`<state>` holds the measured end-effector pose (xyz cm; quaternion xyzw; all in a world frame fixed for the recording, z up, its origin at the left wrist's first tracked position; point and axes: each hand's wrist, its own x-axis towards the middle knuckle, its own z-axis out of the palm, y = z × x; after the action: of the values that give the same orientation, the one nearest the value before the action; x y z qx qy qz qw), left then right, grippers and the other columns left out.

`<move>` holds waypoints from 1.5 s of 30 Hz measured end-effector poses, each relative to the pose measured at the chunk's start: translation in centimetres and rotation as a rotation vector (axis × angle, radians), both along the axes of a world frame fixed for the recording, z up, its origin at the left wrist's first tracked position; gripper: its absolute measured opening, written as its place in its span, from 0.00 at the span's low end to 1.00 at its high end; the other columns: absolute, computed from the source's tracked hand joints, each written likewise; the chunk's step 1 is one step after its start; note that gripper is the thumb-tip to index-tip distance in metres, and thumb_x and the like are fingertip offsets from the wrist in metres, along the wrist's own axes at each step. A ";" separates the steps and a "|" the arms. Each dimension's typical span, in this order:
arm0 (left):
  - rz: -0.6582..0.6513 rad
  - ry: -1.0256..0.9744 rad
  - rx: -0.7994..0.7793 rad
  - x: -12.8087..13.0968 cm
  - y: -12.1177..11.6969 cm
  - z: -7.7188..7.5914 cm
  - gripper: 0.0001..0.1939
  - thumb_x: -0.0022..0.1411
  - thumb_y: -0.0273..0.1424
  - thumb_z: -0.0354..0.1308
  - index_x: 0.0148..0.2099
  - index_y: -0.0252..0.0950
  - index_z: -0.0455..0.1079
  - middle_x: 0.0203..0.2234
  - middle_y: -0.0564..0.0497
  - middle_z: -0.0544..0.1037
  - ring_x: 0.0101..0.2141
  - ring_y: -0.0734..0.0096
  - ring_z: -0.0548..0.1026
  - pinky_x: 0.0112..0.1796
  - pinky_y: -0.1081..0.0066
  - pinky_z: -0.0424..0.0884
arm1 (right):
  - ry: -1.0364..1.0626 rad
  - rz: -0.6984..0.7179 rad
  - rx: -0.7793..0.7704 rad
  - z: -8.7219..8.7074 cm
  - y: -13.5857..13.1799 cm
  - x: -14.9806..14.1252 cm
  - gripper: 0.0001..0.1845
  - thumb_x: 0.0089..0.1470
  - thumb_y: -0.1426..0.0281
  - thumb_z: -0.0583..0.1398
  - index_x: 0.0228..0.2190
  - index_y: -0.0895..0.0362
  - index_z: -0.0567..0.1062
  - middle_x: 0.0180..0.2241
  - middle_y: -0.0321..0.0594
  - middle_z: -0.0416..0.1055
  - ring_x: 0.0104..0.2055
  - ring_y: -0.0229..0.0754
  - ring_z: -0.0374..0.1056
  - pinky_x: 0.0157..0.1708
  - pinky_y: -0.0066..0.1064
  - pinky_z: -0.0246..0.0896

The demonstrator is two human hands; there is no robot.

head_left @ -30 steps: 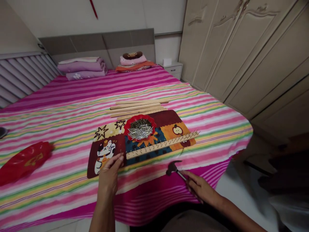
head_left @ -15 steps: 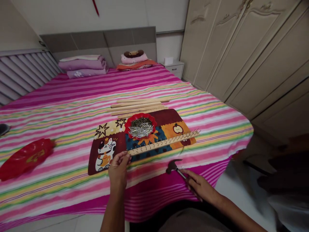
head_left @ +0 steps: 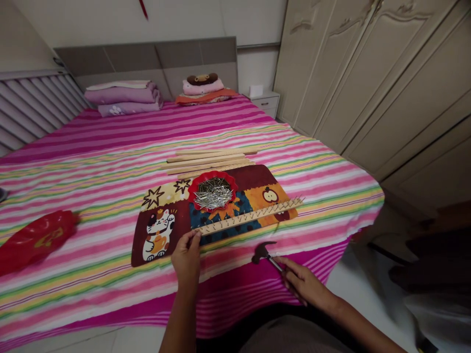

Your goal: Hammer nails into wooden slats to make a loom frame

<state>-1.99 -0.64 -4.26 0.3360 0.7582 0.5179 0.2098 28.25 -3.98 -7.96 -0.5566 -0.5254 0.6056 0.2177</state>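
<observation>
A long wooden strip [head_left: 241, 220] with a row of nails standing along it lies across a patterned mat [head_left: 184, 245]. My left hand [head_left: 187, 255] pinches the strip's left end between thumb and fingers; whether a nail is also in that pinch is too small to tell. In my right hand [head_left: 303, 282] is a claw hammer [head_left: 263, 251], gripped by its handle. Its dark head hangs over the bed's near edge, apart from the strip. Just behind the strip, a red scalloped dish [head_left: 212, 175] full of loose nails [head_left: 213, 193] rests on the mat.
Several bare wooden strips [head_left: 211, 161] lie behind the dish. A red plastic item [head_left: 40, 240] with a gold mark is at the left on the striped bedspread [head_left: 110, 196]. Folded bedding [head_left: 125, 98] sits by the headboard, and wardrobes [head_left: 360, 73] line the right side.
My left hand has shifted slightly right along the strip's end, its fingers still closed. The hammer and my right hand stay nearly where they were. The view has moved a little.
</observation>
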 end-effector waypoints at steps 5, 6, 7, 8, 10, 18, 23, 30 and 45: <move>-0.041 0.150 0.030 0.1 0.0 0.0 0.14 0.51 0.43 0.56 0.34 0.40 0.75 0.33 0.50 0.79 0.38 0.64 0.75 0.43 0.66 0.68 | -0.011 0.027 0.053 0.3 -0.1 0.0 0.31 0.53 0.59 0.51 0.55 0.61 0.67 0.18 0.28 0.59 0.15 0.33 0.52 0.13 0.23 0.47; -0.051 0.176 0.038 0.2 0.0 -0.1 0.14 0.52 0.42 0.56 0.34 0.39 0.74 0.33 0.49 0.78 0.38 0.64 0.75 0.42 0.66 0.68 | -0.014 0.035 0.065 0.5 -0.1 -0.1 0.30 0.53 0.59 0.52 0.54 0.61 0.68 0.18 0.28 0.59 0.16 0.33 0.53 0.15 0.24 0.48; -0.059 0.201 0.046 0.2 0.0 -0.1 0.13 0.52 0.42 0.55 0.34 0.39 0.74 0.32 0.49 0.78 0.37 0.64 0.75 0.41 0.67 0.68 | -0.016 0.049 0.080 0.9 -0.2 -0.3 0.30 0.53 0.59 0.53 0.54 0.60 0.68 0.17 0.28 0.59 0.17 0.34 0.54 0.16 0.25 0.50; -0.068 0.227 0.056 0.2 0.0 -0.2 0.13 0.53 0.41 0.55 0.33 0.39 0.74 0.32 0.49 0.78 0.37 0.64 0.75 0.41 0.67 0.68 | -0.018 0.068 0.102 1.3 -0.2 -0.6 0.29 0.53 0.60 0.53 0.54 0.60 0.69 0.17 0.29 0.60 0.18 0.35 0.55 0.18 0.25 0.53; -0.087 0.280 0.079 0.3 0.0 -0.4 0.12 0.54 0.40 0.54 0.33 0.39 0.74 0.32 0.49 0.78 0.37 0.64 0.75 0.41 0.67 0.68 | -0.026 0.123 0.184 2.7 0.0 -1.5 0.27 0.55 0.62 0.53 0.55 0.58 0.69 0.20 0.32 0.65 0.21 0.37 0.60 0.23 0.27 0.59; -0.134 0.401 0.142 0.4 0.0 -1.3 0.10 0.58 0.36 0.51 0.34 0.40 0.73 0.32 0.49 0.77 0.37 0.65 0.74 0.40 0.67 0.67 | 0.006 0.315 0.658 9.6 3.0 -7.9 0.24 0.59 0.75 0.48 0.56 0.55 0.67 0.34 0.38 0.76 0.31 0.38 0.71 0.34 0.28 0.67; -0.143 0.450 0.142 0.4 -0.1 -1.4 0.10 0.59 0.34 0.50 0.33 0.39 0.71 0.30 0.48 0.76 0.35 0.66 0.73 0.39 0.68 0.66 | -0.071 0.417 0.931 10.7 4.9 -11.6 0.25 0.60 0.75 0.48 0.58 0.62 0.63 0.49 0.52 0.74 0.47 0.48 0.72 0.46 0.39 0.67; -0.149 0.461 0.138 0.2 -0.2 -1.8 0.10 0.59 0.33 0.49 0.34 0.39 0.71 0.31 0.49 0.76 0.35 0.67 0.73 0.38 0.70 0.66 | -0.136 0.500 0.857 11.2 4.0 -11.3 0.26 0.58 0.78 0.50 0.58 0.57 0.63 0.47 0.48 0.76 0.46 0.48 0.73 0.45 0.41 0.69; -0.081 0.511 0.167 0.2 -0.3 1.5 0.12 0.60 0.38 0.51 0.38 0.38 0.72 0.33 0.48 0.77 0.35 0.66 0.74 0.39 0.68 0.67 | -0.113 0.115 0.356 1.0 1.2 1.1 0.27 0.55 0.60 0.54 0.53 0.58 0.72 0.50 0.49 0.74 0.51 0.53 0.70 0.54 0.44 0.61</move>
<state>-1.81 -0.94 -2.80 0.5020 0.7271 0.4684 0.0039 29.39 -2.77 -6.99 -0.5117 -0.6665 0.4821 0.2480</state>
